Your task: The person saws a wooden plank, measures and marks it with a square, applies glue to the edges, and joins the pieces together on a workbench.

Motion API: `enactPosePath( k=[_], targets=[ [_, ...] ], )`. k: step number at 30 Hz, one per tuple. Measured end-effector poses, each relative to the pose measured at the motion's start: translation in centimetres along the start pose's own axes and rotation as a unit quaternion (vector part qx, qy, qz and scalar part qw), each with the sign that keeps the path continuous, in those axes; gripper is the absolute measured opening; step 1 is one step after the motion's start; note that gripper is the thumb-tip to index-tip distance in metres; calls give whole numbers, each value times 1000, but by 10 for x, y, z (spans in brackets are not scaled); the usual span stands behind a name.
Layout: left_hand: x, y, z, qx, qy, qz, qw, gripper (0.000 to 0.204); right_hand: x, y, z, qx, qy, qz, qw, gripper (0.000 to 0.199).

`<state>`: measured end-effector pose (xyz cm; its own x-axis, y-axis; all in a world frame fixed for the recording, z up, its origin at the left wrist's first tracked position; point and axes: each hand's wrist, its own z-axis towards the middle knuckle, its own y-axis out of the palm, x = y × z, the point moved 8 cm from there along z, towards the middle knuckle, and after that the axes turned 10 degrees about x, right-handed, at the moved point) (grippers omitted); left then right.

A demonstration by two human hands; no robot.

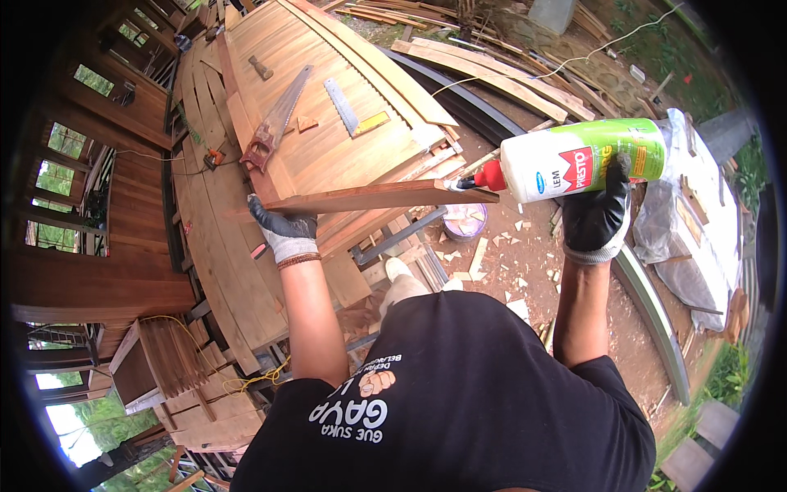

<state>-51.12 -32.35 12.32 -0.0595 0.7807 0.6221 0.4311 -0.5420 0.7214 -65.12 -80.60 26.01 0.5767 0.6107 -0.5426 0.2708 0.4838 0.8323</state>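
Wooden strip is gripped by the left hand, fingers wrapped, a glue bottle clasped by the right hand; a saw lies on the worktop beyond.

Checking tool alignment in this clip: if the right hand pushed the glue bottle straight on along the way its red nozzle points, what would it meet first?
The right hand aims the glue bottle leftward; its red nozzle is already at the end of the wooden strip held by the left hand, so it would meet that strip first; actual contact unclear.
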Motion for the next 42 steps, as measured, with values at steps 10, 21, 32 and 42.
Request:
enactPosePath(
  k=[10, 21, 32, 42],
  targets=[
    [-5, -11, 8, 27, -12, 5, 1000, 90, -14, -9, 3, -3, -19, 3, 1000, 35],
    [-4, -5, -5, 103, -34, 3, 994, 79, -21, -7, 6, -6, -29, 14, 999, 35],
    [-9, -23, 20, 37, -12, 22, 999, 92, -16, -7, 11, 31, -25, -15, 999, 33],
    [-14, -18, 20, 54, -29, 20, 998, 95, -27, -29, 17, 44, -38, 7, 998, 32]
  ],
)
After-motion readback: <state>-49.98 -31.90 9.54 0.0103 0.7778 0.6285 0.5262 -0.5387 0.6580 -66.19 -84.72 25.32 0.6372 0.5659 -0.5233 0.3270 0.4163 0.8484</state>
